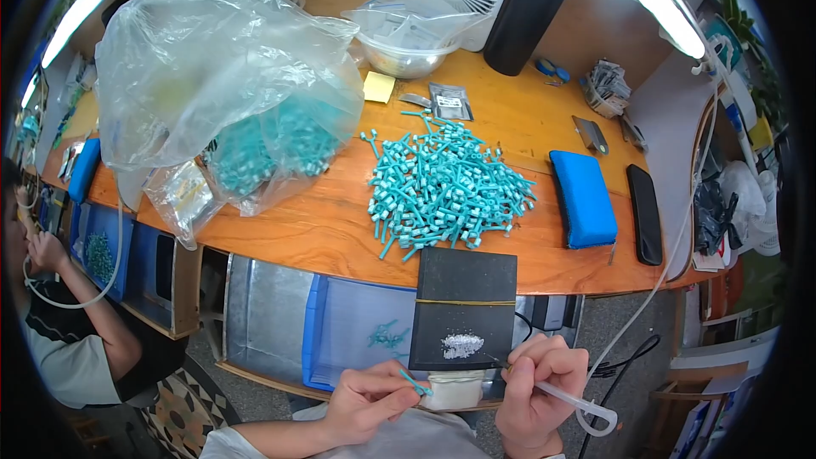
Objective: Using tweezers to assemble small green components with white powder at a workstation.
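My left hand pinches a small teal stick-shaped piece between thumb and fingertips, just left of the black board's near edge. My right hand is closed round a thin pen-like tool with a translucent hose curving off it. The tool's fine tip points left, toward the board, though its end is hard to make out. On the black board, which has a yellow band across it, lies a small heap of tiny clear sparkling stones. Beyond the board is a large pile of similar teal pieces.
A big clear bag of teal pieces stands on the left of the wooden bench. An open blue tray holds several pieces below. At right lie a blue pouch and a black case. Another person sits at far left.
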